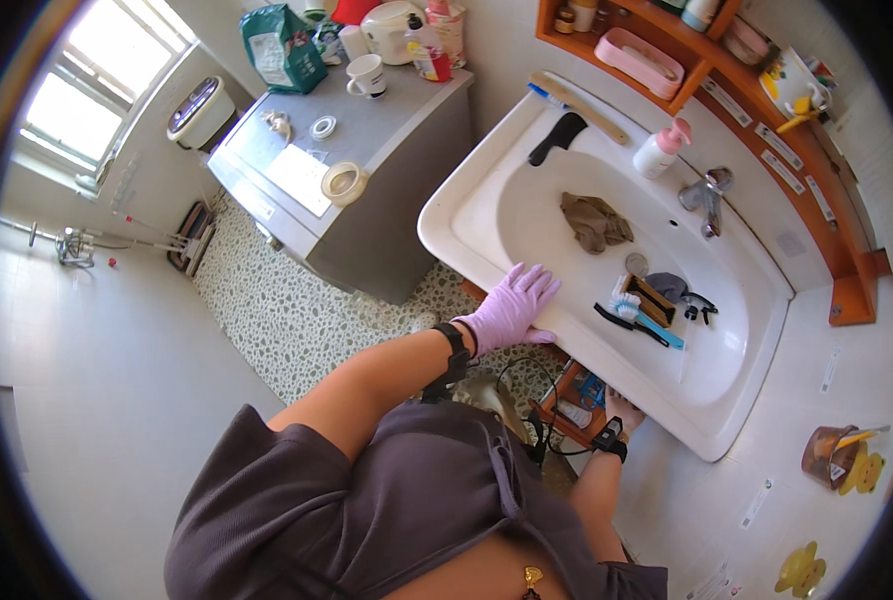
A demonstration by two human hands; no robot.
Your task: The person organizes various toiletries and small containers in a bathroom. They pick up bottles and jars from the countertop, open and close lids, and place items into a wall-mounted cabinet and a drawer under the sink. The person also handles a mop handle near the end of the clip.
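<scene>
My left hand (pixel 512 308), in a lilac glove, lies on the front rim of the white sink (pixel 467 222) with its fingers spread. Bare, my right hand (pixel 622 410) reaches under the sink's front edge; its fingers are mostly hidden there. Beside it is an orange-brown cabinet compartment (pixel 570 432) with a blue item (pixel 593 388) and a pale bottle-like item (pixel 574 412). Inside the basin lie a crumpled brown cloth (pixel 597 224), a blue-handled brush (pixel 652 322), a wooden brush (pixel 652 298), a black-handled item (pixel 627 318) and a black spray head (pixel 702 308).
Around the basin stand a pink-topped pump bottle (pixel 659 150), a chrome tap (pixel 709 195) and a wooden-handled brush (pixel 582 105). Orange shelving (pixel 707 75) borders the sink. To the left is a grey cabinet (pixel 392 225) bearing a mug (pixel 367 76) and a tape roll (pixel 344 183).
</scene>
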